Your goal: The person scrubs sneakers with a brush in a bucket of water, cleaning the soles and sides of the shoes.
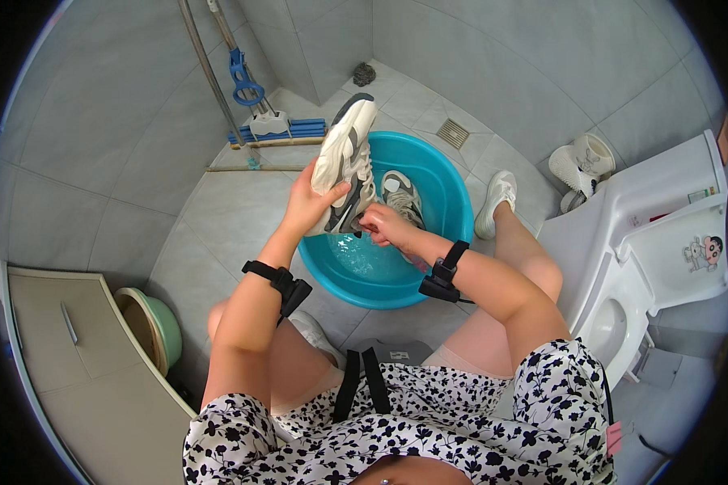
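My left hand (315, 197) grips a white and grey sneaker (347, 157) around its middle, toe pointing up and its side turned to me. The sneaker is held above the left part of a blue plastic basin (452, 182). My right hand (385, 224) is at the heel end of that sneaker with its fingers curled; what lies between them is hidden. A second sneaker (403, 197) with laces rests in the basin, partly behind my right hand. Shallow water (352, 257) glints at the basin's bottom. Something pinkish (417, 263) shows beside my right forearm, too covered to name.
A sponge mop (273, 124) and another pole (209, 70) lean at the left wall. A floor drain (453, 133) and a scouring pad (364, 74) lie beyond the basin. The toilet (613, 321) stands right; a cabinet (67, 327) and green basin (167, 330) stand left.
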`<action>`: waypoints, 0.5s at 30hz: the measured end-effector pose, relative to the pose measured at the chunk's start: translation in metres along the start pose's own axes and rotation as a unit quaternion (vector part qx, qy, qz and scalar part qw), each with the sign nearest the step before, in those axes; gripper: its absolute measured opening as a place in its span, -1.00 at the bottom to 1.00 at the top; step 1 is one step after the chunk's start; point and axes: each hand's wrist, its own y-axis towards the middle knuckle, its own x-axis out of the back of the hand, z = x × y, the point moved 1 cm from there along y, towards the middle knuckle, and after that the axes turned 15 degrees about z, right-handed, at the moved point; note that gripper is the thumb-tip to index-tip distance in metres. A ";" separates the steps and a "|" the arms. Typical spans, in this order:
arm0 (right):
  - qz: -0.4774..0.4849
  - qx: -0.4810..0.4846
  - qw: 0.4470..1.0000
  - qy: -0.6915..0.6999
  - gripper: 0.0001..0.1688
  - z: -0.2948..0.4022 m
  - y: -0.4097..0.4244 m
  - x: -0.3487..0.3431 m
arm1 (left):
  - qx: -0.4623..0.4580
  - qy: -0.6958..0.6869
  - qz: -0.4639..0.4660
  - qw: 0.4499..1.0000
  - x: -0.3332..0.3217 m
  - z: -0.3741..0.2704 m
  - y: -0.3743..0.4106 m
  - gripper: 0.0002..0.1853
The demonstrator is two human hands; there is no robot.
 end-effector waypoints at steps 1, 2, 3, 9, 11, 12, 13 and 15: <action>0.012 0.003 0.998 0.065 -0.82 0.005 -0.004 -0.003 | -0.003 -0.029 -0.001 1.000 0.001 0.000 -0.001 -0.30; 0.024 0.004 0.991 0.129 -0.79 0.010 -0.008 -0.007 | -0.006 -0.059 -0.003 0.998 0.001 0.002 -0.001 -0.30; 0.015 0.021 0.990 0.140 -0.78 0.019 -0.011 -0.011 | -0.011 -0.085 -0.006 0.996 0.003 0.001 -0.001 -0.30; 0.027 0.119 0.988 0.097 -0.73 0.064 -0.031 -0.027 | 0.050 -0.048 0.060 0.996 0.025 -0.058 -0.010 -0.29; 0.030 0.140 0.984 0.106 -0.74 0.071 -0.032 -0.032 | 0.090 0.005 0.074 0.993 0.043 -0.089 -0.023 -0.28; 0.033 0.152 0.983 0.099 -0.75 0.068 -0.022 -0.034 | 0.050 0.053 0.005 0.997 0.059 -0.084 -0.036 -0.32; 0.042 0.165 0.980 0.103 -0.75 0.067 -0.019 -0.036 | 0.021 0.110 -0.065 0.992 0.069 -0.095 -0.053 -0.36; -0.003 0.189 0.981 0.047 -0.74 0.061 -0.015 -0.026 | -0.040 0.052 -0.153 0.986 0.077 -0.128 -0.105 -0.51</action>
